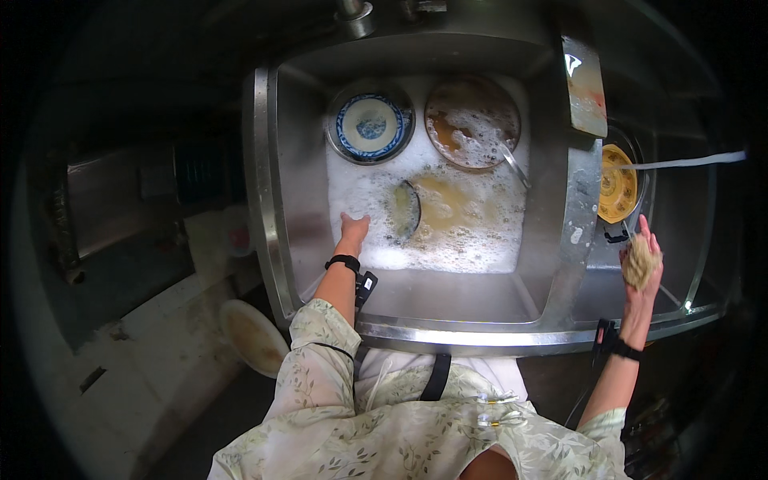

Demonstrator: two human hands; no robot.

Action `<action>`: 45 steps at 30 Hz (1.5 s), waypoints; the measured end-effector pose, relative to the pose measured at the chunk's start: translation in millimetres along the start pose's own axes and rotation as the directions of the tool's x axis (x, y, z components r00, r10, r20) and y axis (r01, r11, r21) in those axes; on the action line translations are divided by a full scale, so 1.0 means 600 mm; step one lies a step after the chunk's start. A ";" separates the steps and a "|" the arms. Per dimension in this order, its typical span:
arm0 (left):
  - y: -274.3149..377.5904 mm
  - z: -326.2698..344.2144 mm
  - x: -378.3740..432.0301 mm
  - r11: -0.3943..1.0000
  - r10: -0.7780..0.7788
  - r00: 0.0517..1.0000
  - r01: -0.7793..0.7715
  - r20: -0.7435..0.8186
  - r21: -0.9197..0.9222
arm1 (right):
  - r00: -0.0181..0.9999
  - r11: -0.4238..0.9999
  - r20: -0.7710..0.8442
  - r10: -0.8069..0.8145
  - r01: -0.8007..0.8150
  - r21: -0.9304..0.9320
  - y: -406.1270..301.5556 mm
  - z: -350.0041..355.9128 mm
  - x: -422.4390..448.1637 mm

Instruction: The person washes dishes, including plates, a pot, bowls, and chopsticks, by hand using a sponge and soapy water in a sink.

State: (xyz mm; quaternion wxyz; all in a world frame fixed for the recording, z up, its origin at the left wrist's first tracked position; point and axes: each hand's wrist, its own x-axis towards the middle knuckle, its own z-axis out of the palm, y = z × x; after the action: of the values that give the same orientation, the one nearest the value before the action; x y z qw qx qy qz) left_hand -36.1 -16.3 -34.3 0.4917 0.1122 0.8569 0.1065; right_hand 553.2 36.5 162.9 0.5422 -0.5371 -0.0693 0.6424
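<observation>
My left hand [354, 228] is at the left part of the soapy water [366, 192] in a large steel sink basin, its fingers apart and partly in foam. My right hand [643, 258] holds a tan scrubbing pad [641, 262] over the right basin, just below a yellow patterned bowl [618, 186]. A white bowl with a blue rim [370, 126] sits in a round metal vessel at the back left. Beside it a large round pan [472, 123] holds brownish, foamy water, with a metal handle [515, 165] leaning over its rim. A half-sunken bowl [407, 210] shows mid-basin.
The steel divider [579, 210] separates the basins and bears a flat stained block [585, 90]. A faucet base [355, 21] is behind the large basin. The front rim [468, 337] runs before my body. An oval pale basin [254, 338] stands low at left.
</observation>
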 end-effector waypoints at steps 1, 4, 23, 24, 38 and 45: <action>-0.006 0.003 0.010 1.000 0.009 1.000 -0.009 0.000 0.002 | 1.000 0.999 -0.003 -0.022 0.022 -0.038 0.000 0.063 -0.037; 0.013 0.016 -0.003 0.996 0.003 1.000 -0.005 0.017 0.086 | 0.997 0.943 0.079 0.017 0.010 -0.334 0.036 0.188 -0.110; 0.030 0.019 0.042 0.927 0.208 0.966 -0.146 -0.150 0.345 | 0.935 0.087 0.198 0.294 0.180 -0.980 0.612 0.284 0.123; 0.027 0.020 0.050 0.929 0.219 0.968 -0.168 -0.125 0.329 | 0.923 -0.002 0.202 0.327 0.214 -0.977 0.616 0.294 0.123; 0.064 -0.004 -0.025 0.921 0.273 0.920 -0.334 0.280 0.202 | 0.922 0.255 0.212 0.323 0.131 -0.958 0.563 0.209 0.187; 0.055 0.019 -0.044 0.950 0.272 0.889 -0.309 0.369 0.044 | 0.709 0.094 -0.142 -0.691 -0.106 -0.990 0.582 0.132 0.207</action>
State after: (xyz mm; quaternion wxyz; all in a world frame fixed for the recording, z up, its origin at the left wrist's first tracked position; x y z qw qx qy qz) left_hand -10.1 8.2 -8.8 0.6117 0.2816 0.7306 0.1128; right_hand 295.8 30.5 -115.2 0.1834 -0.8912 -0.4027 0.0999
